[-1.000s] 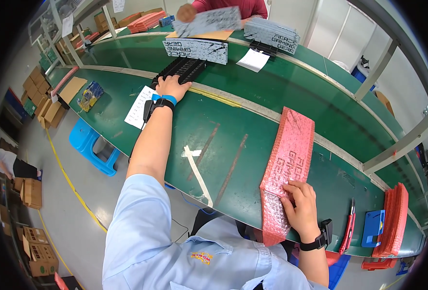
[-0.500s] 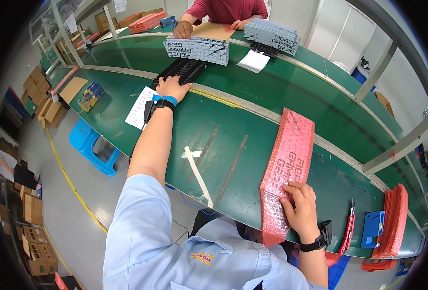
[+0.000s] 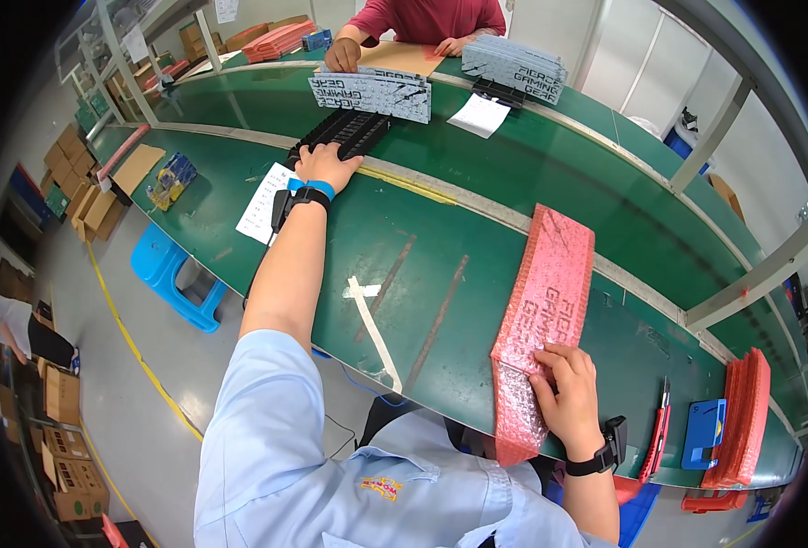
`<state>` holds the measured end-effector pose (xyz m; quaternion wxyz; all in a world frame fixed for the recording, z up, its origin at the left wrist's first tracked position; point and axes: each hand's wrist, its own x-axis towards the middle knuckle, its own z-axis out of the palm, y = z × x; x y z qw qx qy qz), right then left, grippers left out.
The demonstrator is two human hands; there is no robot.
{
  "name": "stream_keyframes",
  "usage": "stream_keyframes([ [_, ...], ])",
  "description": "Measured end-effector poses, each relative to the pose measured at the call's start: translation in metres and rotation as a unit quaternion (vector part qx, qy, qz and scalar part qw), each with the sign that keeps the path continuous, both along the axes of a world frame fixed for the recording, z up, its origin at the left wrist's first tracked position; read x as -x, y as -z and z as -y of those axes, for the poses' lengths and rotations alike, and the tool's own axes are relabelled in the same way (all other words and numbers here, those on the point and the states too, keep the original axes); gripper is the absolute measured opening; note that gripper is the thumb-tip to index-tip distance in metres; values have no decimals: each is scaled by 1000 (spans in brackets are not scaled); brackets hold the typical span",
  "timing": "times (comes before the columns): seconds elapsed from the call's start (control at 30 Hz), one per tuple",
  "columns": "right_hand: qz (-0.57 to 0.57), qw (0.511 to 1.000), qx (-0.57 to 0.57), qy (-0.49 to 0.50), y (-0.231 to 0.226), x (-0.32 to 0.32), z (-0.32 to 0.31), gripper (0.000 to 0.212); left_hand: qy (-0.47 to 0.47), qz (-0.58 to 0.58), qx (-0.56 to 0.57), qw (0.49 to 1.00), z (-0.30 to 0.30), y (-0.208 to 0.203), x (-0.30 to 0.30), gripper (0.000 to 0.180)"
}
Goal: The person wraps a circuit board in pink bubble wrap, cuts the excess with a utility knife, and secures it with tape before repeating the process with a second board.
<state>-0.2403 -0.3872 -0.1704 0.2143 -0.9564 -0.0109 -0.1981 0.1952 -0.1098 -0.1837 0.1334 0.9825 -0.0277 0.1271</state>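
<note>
My left hand point(image 3: 328, 167) reaches far forward, its fingers curled over the near end of a black slotted rack point(image 3: 360, 131). Several grey printed panels point(image 3: 372, 96) stand upright at the rack's far end, under a co-worker's hand point(image 3: 342, 55). On the right, my right hand point(image 3: 568, 388) rests on a pink bubble-wrap bag point(image 3: 550, 283) with its fingers extended and thumb apart. Dark lettering from a panel inside shows through the bag. The bag's lower end hangs past the table's near edge.
Right of my right hand lie a red utility knife point(image 3: 661, 429), a blue tape dispenser point(image 3: 703, 434) and a stack of pink bags point(image 3: 742, 416). A paper sheet point(image 3: 262, 210) lies by my left wrist. More panels point(image 3: 514, 68) stand across the green table point(image 3: 477, 173). A blue stool point(image 3: 171, 274) stands left.
The co-worker's hand has shifted slightly left at the panels. At the far left, a person in the background has bent and moved. Both my hands stay in place.
</note>
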Motion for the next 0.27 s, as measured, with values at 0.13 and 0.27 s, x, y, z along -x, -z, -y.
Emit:
stream_keyframes([
  [0.13, -13, 1000, -6, 6, -4, 2, -1, 32, 3, 0, 4, 1000, 3, -1, 0, 72],
  [0.27, -24, 1000, -14, 8, -1, 3, 1, 32, 2, 21, -7, 1000, 4, 5, -1, 66],
])
